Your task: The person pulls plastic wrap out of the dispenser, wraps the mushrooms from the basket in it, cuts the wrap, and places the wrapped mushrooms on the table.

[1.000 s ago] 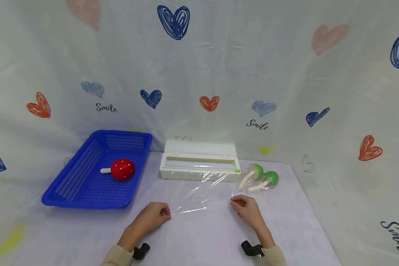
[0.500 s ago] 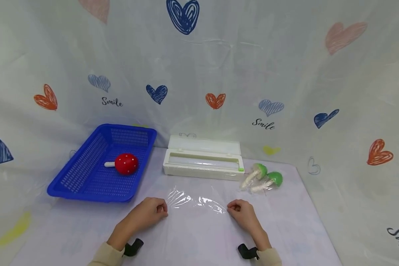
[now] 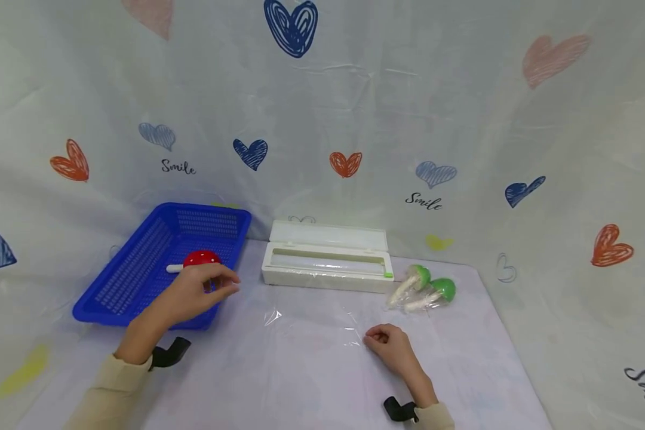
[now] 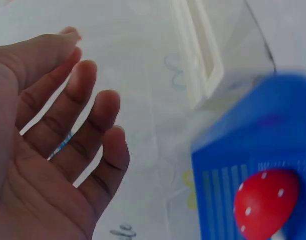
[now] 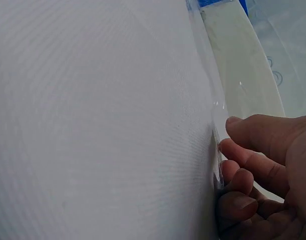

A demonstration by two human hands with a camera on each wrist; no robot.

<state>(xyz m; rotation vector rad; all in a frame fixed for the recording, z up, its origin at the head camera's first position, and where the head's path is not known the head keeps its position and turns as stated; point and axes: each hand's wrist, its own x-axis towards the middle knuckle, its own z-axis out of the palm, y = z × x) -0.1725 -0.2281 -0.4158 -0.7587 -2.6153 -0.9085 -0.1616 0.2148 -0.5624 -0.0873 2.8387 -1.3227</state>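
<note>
- The left hand [image 3: 193, 292] is hovering before the near right part of the basket [image 3: 140, 280], its fingers bending loosely; a narrow gap is showing between thumb and index tips, and they are holding nothing.
- The right hand [image 3: 392, 346] is resting low over the table [image 3: 301, 382] at the film's right end, fingers curling and thumb lying close to the index; whether they are pinching the film, I cannot tell.
- The film [image 3: 314, 322] is lying on the table in front of the box, its glints showing at both ends, its full outline being too faint to trace.
- The red mushroom [image 3: 201, 257] is lying in the basket, its white stem pointing left; the left hand is partly hiding its cap in the head view.
- The box [image 3: 328, 278] is standing open right of the basket, its lid [image 3: 328, 235] leaning back, a roll [image 3: 328, 263] lying inside.
- Two green mushrooms [image 3: 443, 289] are lying in clear wrap, just right of the box.
- A heart-printed curtain [image 3: 312, 107] is hanging behind.
</note>
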